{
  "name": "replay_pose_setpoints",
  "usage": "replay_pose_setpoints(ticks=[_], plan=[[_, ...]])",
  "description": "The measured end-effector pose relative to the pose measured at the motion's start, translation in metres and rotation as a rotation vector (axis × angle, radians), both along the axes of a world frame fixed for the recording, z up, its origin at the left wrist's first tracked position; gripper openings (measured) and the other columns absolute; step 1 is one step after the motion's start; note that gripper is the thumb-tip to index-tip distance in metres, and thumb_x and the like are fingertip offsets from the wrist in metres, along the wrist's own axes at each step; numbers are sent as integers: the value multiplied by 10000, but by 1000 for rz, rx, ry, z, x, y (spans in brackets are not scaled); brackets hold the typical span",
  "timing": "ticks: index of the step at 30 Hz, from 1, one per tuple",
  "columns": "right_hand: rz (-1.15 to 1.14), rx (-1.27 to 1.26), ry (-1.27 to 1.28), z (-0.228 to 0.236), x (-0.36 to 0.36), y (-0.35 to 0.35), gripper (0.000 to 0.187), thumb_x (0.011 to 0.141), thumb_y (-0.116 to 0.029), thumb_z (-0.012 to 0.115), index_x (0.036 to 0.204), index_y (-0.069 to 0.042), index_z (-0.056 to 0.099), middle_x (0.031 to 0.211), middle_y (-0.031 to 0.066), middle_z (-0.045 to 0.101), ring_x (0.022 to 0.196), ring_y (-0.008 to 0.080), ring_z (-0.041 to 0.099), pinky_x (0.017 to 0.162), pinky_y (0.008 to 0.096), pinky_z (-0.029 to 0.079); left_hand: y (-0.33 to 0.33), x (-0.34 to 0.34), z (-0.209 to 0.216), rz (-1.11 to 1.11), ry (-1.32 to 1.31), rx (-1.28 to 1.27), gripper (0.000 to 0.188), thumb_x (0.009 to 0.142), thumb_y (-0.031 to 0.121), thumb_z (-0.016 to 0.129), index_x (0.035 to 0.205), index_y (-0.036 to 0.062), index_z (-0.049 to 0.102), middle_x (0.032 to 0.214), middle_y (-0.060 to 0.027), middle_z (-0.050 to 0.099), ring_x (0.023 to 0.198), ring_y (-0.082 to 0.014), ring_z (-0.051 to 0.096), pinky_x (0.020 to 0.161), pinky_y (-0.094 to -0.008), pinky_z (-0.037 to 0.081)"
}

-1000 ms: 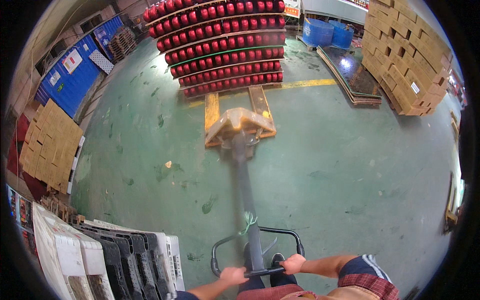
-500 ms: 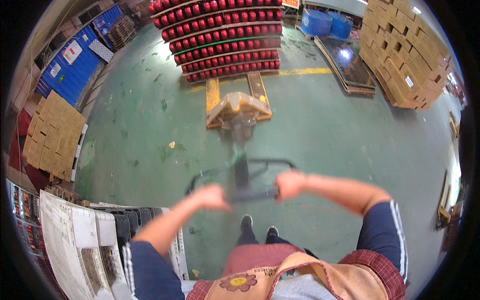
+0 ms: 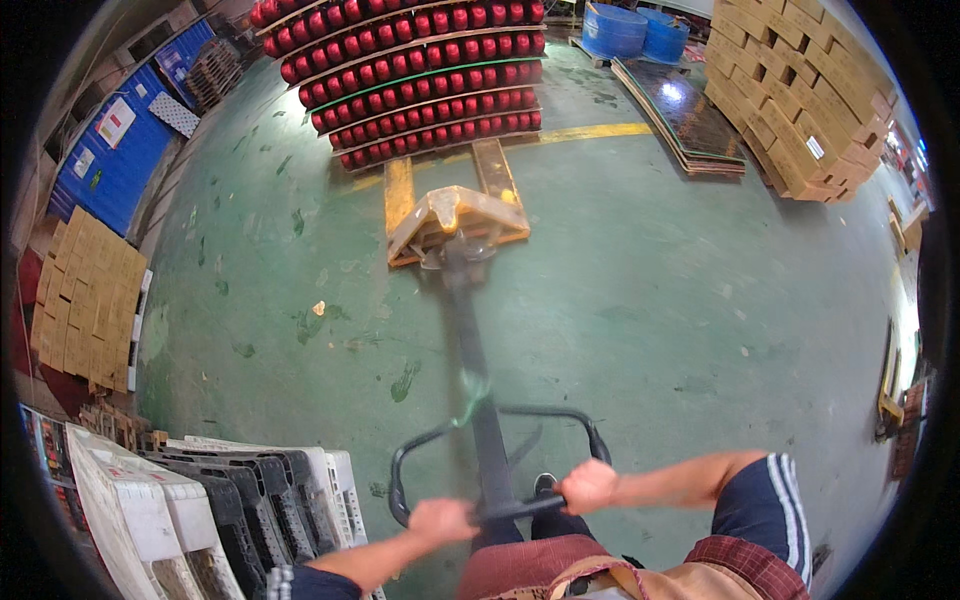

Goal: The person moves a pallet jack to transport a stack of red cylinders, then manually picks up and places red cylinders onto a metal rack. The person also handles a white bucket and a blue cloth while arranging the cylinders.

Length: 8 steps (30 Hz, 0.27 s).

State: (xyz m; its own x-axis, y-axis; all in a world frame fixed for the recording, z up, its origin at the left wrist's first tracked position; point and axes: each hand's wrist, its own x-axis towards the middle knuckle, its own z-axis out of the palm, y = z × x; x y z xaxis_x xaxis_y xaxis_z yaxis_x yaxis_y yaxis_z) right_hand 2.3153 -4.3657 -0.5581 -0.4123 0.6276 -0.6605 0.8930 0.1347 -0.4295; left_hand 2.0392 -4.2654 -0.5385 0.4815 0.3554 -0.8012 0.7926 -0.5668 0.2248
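Both my hands grip the black loop handle [image 3: 410, 447] of a yellow pallet jack [image 3: 445, 213], its long bar leading away from me. My left hand [image 3: 444, 521] is closed on the near crossbar, left of the bar. My right hand [image 3: 588, 487] is closed around the same crossbar on the right. Some green strapping [image 3: 471, 397] is tied around the bar. Ahead, the jack's forks reach toward a tall layered stack of red cylindrical items [image 3: 420, 75]; their far ends are hidden under or behind it.
White and black plastic pallets [image 3: 140, 500] stand close at my left. Cartons are stacked at the left [image 3: 88, 305] and the far right [image 3: 800, 100]. Dark flat sheets [image 3: 680, 115] lie right of the red stack, with blue drums [image 3: 612, 32] behind. Another yellow fork [image 3: 890, 390] shows at the right edge.
The handle and both my hands have come down and closer to my body. The bar looks longer from here. The jack and red stack sit slightly further left in view.
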Motion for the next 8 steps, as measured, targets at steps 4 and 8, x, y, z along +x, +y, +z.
replay_pose_setpoints(ticks=[4, 8], plan=[[-40, -13, 44, -131, -23, -53, 323, 780, -396, 643, 969, -135, 663, 792, 130, 696, 762, 329, 688, 668, 464, 544, -56, -22, -128, 63, -36, -53, 443, 757, 507, 621, 1045, 172, 661, 927, -122, 705, 885, -335, 680, 751, -460, 544], [-68, 7, 31, -217, -38, -80, 346, 763, -392, 649, 984, -126, 654, 817, 145, 698, 799, 345, 687, 704, 468, 541, -80, -40, -210, 75, -22, -6, 418, 768, 485, 624, 1043, 173, 660, 914, -140, 702, 885, -341, 681, 765, -468, 540]])
